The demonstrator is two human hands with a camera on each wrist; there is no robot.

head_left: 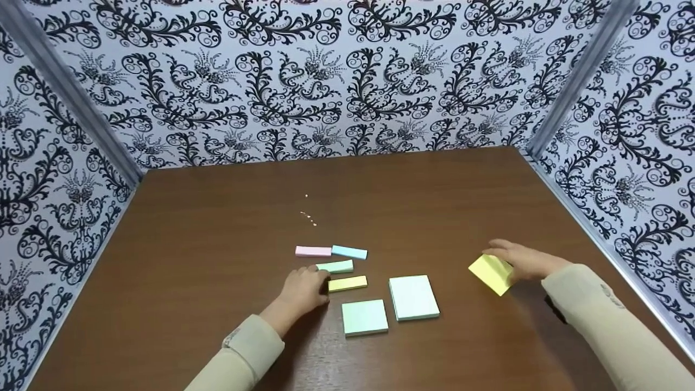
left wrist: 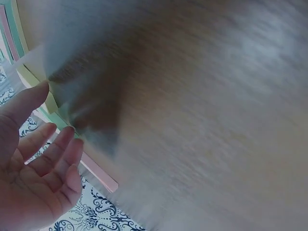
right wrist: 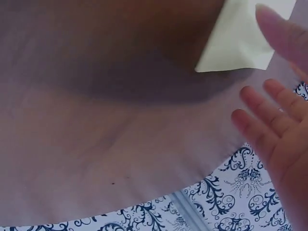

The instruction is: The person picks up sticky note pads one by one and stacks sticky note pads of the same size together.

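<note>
My right hand (head_left: 521,262) pinches a yellow sticky note (head_left: 491,273) over the right side of the table; in the right wrist view the thumb lies on the note (right wrist: 238,41), while the index finger is hidden. My left hand (head_left: 304,288) is beside the left ends of a yellow strip pad (head_left: 348,283) and a green strip pad (head_left: 335,266). The left wrist view has its thumb by the yellow strip (left wrist: 31,79), the fingers loosely bent and holding nothing. Just beyond lie a pink strip pad (head_left: 313,251) and a blue strip pad (head_left: 349,252), end to end.
Between the hands lie a pale green square note pad (head_left: 365,317) and a larger pale note pad (head_left: 414,297). Small white specks (head_left: 308,217) mark the brown table (head_left: 217,217) farther back. Patterned walls (head_left: 326,81) enclose the table at the back and sides.
</note>
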